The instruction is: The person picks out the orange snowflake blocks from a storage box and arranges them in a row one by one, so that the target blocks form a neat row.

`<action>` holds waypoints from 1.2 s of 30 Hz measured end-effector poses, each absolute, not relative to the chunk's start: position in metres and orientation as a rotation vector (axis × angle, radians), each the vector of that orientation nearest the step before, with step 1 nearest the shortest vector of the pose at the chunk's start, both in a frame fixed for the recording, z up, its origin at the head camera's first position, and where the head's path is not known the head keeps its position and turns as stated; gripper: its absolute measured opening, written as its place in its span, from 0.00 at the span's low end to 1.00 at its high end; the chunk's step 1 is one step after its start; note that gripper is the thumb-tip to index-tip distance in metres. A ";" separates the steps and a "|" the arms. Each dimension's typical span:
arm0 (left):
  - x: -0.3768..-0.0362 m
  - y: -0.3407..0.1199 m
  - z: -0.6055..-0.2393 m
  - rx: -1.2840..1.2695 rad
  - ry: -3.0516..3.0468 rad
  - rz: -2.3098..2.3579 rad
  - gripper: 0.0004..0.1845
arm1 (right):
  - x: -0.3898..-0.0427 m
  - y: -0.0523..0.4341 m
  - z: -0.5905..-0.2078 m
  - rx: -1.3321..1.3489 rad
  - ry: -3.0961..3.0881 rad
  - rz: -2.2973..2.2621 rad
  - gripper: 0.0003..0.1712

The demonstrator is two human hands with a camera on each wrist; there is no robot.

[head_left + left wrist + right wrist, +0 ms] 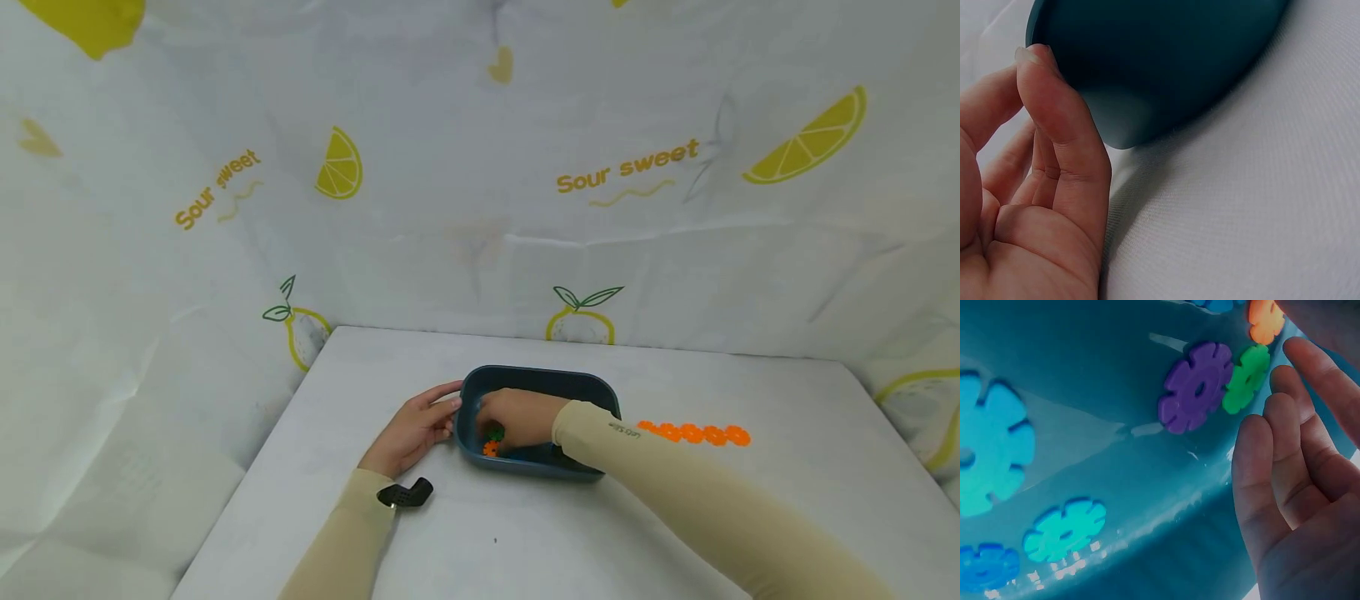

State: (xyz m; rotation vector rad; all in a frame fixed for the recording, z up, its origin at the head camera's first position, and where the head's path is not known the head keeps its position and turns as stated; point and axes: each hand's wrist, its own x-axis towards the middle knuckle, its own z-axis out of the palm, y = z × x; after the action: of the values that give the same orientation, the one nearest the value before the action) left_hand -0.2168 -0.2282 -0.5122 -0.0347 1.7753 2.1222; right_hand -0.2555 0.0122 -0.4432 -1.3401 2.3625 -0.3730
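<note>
My right hand's fingers [1285, 456] hang loosely apart inside the dark teal tray [540, 385], holding nothing, their tips just beside a green snowflake disc [1246, 379] that overlaps a purple snowflake disc [1195, 387]. I judge the clean way in is to pinch one disc by its notched edge and lift it straight up, so the neighbours, an orange disc [1265, 319] above and the turquoise discs [1063, 528] lower on the tray floor, stay put. My left hand [411, 432] rests against the tray's outer wall, fingers [1063, 131] relaxed and touching it, which should keep it from sliding. On the white desk [480, 533], a row of joined orange discs [696, 432] lies to the tray's right. A lemon-print sheet [480, 167] walls in the space.
</note>
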 end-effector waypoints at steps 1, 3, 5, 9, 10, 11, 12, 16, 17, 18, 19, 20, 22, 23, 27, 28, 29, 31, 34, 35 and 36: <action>-0.217 -0.228 -0.512 -0.037 1.771 2.125 0.25 | -0.255 0.011 -0.443 -1.345 2.364 -0.367 0.13; -0.217 -0.229 -0.513 -0.035 1.770 2.126 0.25 | -0.254 0.009 -0.443 -1.349 2.370 -0.355 0.12; -0.217 -0.229 -0.514 -0.030 1.772 2.123 0.26 | -0.253 0.008 -0.444 -1.357 2.377 -0.339 0.11; -0.218 -0.229 -0.515 -0.018 1.776 2.115 0.26 | -0.253 0.007 -0.446 -1.363 2.396 -0.326 0.09; -0.218 -0.229 -0.516 -0.015 1.773 2.115 0.26 | -0.253 0.007 -0.447 -1.366 2.398 -0.326 0.10; -0.218 -0.229 -0.516 -0.014 1.771 2.116 0.26 | -0.253 0.007 -0.447 -1.363 2.401 -0.326 0.10; -0.218 -0.229 -0.516 -0.013 1.771 2.116 0.27 | -0.253 0.007 -0.447 -1.363 2.404 -0.324 0.10; -0.219 -0.229 -0.515 -0.019 1.770 2.122 0.26 | -0.253 0.006 -0.446 -1.363 2.409 -0.315 0.11; -0.219 -0.229 -0.515 -0.021 1.770 2.123 0.26 | -0.253 0.005 -0.446 -1.363 2.410 -0.311 0.10; -0.219 -0.230 -0.515 -0.023 1.770 2.125 0.26 | -0.254 0.004 -0.446 -1.364 2.412 -0.308 0.10; -0.219 -0.230 -0.515 -0.023 1.770 2.126 0.26 | -0.254 0.003 -0.446 -1.363 2.413 -0.307 0.10; -0.219 -0.230 -0.515 -0.025 1.768 2.128 0.26 | -0.254 0.003 -0.446 -1.362 2.413 -0.305 0.10; -0.219 -0.230 -0.515 -0.025 1.766 2.131 0.26 | -0.254 0.002 -0.447 -1.357 2.416 -0.301 0.10; -0.219 -0.229 -0.515 -0.025 1.765 2.131 0.26 | -0.254 0.002 -0.448 -1.354 2.416 -0.301 0.10; -0.219 -0.229 -0.515 -0.034 1.761 2.129 0.27 | -0.256 0.004 -0.450 -1.332 2.411 -0.320 0.10; -0.219 -0.228 -0.515 -0.035 1.761 2.128 0.27 | -0.257 0.005 -0.450 -1.319 2.409 -0.337 0.10; -0.219 -0.228 -0.515 -0.035 1.761 2.127 0.27 | -0.258 0.006 -0.450 -1.303 2.406 -0.360 0.11; -0.219 -0.228 -0.515 -0.032 1.764 2.127 0.27 | -0.259 0.009 -0.448 -1.260 2.400 -0.417 0.11; -0.219 -0.228 -0.514 -0.024 1.773 2.124 0.27 | -0.261 0.014 -0.444 -1.194 2.383 -0.509 0.11; -0.219 -0.229 -0.514 -0.025 1.778 2.123 0.27 | -0.261 0.016 -0.442 -1.178 2.379 -0.533 0.11; -0.219 -0.229 -0.514 -0.028 1.783 2.122 0.27 | -0.262 0.018 -0.441 -1.163 2.375 -0.555 0.11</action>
State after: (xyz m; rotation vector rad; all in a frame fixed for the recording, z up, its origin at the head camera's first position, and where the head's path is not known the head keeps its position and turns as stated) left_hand -0.2185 -0.2293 -0.5141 -0.0283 1.7831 2.1219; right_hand -0.2619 0.0179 -0.4408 -1.1626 2.3749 -0.5549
